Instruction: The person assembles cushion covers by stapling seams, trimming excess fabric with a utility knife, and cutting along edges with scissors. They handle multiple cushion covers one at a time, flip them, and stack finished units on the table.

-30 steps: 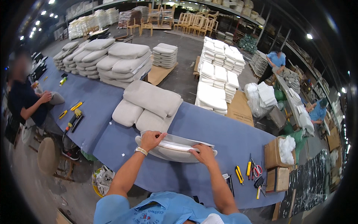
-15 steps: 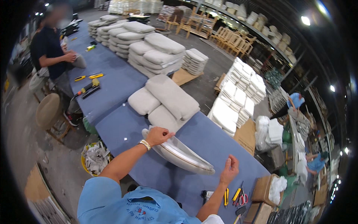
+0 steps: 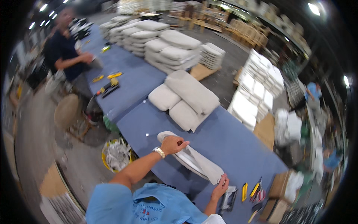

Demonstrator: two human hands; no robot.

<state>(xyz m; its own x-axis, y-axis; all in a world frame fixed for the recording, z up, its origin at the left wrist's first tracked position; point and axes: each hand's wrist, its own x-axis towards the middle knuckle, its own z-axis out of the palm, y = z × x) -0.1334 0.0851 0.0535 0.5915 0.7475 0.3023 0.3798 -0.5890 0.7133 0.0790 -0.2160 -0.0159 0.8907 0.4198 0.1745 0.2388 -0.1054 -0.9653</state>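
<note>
one hard tug by your right hand (image 3: 221,186), pinching cloth (image 3: 209,167) at four o'clock, could shift the pad (image 3: 189,160) your left hand (image 3: 172,145) grips.

On the left, here's a co-worker (image 3: 66,52) in a dark shirt, and just below, a round-seated stool (image 3: 68,110) on wooden legs. Nearer in, a yellow basket (image 3: 105,158) brims with pale scraps (image 3: 116,152) on the floor. Over to the right, white stuffing (image 3: 294,186) fills an open cardboard box (image 3: 278,184). Way up back, wooden chair frames (image 3: 248,35) crowd together, and a bright lamp (image 3: 314,9) glares overhead at upper right!
</note>
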